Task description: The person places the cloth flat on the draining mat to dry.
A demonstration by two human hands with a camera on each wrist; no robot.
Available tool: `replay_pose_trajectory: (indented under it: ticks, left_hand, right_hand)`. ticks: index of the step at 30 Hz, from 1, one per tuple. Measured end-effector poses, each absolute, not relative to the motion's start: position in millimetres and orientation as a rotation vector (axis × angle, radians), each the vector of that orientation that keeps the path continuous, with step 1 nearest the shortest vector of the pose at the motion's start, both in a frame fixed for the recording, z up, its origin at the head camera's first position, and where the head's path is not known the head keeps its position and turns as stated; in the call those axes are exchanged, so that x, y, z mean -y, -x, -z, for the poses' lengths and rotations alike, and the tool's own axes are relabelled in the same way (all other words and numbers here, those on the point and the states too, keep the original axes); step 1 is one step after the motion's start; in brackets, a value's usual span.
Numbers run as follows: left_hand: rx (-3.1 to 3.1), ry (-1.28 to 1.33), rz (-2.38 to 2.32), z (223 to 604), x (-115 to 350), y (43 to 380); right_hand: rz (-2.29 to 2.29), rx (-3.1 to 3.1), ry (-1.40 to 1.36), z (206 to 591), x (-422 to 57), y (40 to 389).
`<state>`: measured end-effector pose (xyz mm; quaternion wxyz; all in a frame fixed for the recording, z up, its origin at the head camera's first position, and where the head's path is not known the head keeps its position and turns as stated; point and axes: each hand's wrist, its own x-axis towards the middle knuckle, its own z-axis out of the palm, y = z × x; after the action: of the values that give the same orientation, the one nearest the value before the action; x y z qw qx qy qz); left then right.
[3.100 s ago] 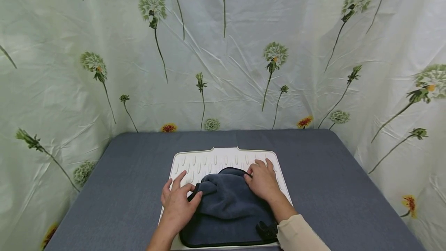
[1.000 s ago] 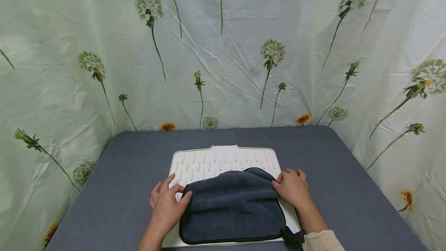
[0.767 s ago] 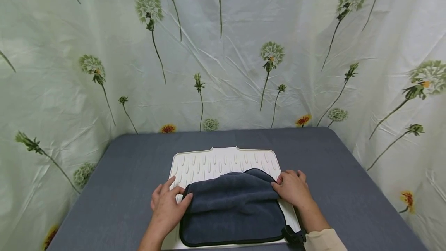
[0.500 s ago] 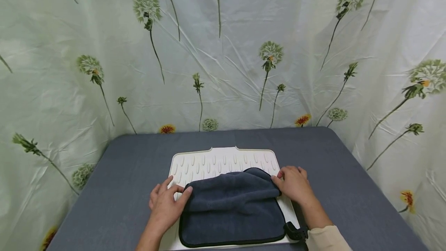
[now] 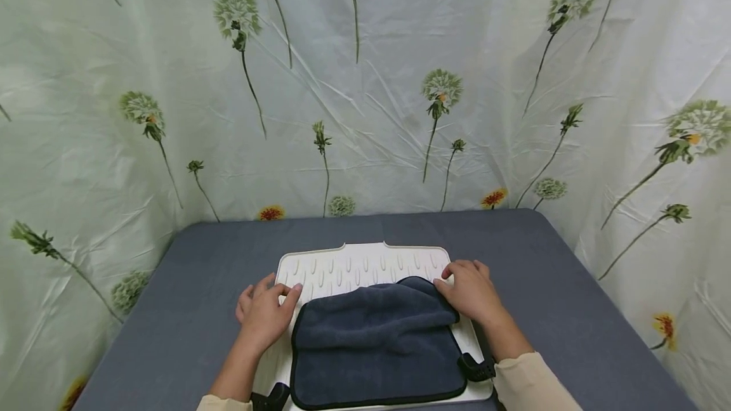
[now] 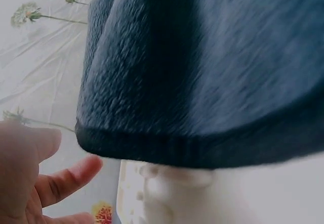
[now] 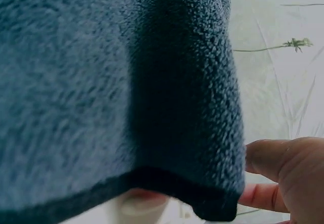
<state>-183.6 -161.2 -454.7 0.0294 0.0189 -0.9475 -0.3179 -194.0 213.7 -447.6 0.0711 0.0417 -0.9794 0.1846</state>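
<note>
A dark blue fleecy towel (image 5: 377, 373) with black edging lies on a white board (image 5: 365, 262) that bears rows of raised oval ridges. The towel's far part is folded over toward me in loose creases. Left of it, my left hand (image 5: 265, 313) hovers with thumb and fingers spread, apart from the towel's edge; the left wrist view shows a gap beside the towel. My right hand (image 5: 471, 290) is at the towel's far right edge, fingertips right beside the edging with thumb and forefinger apart. In the right wrist view, the towel (image 7: 101, 92) hides part of the fingertips.
A blue-grey covered table (image 5: 211, 284) spreads around the board. Behind and at both sides hangs a white curtain (image 5: 365, 113) printed with dandelions. Black wrist straps (image 5: 476, 368) show at both wrists, close to the towel's near corners.
Earlier both hands pinched the towel's bunched far part and drew it wider. Since then the fingers have let go, and the left hand has moved away to the left, the right slightly farther off.
</note>
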Motion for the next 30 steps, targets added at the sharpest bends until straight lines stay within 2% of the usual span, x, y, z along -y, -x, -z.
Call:
replay_pose_trajectory:
  ticks: [8,17,24,30]
  left_hand:
    - [2.948,0.079,0.935,464.6,164.6,198.1]
    - [2.947,0.359,0.857,470.9,154.3,200.2]
    - [2.976,0.424,0.814,471.1,147.7,194.4]
    - [3.01,0.472,0.847,471.0,143.1,190.6]
  right_hand:
    - [-0.567,2.923,-0.179,446.8,-201.2,200.5]
    - [-0.516,2.923,-0.222,450.5,-189.9,210.9]
    - [-0.506,2.992,-0.096,463.8,-184.0,214.5]
    - [-0.424,2.966,-0.189,469.5,-181.5,216.2]
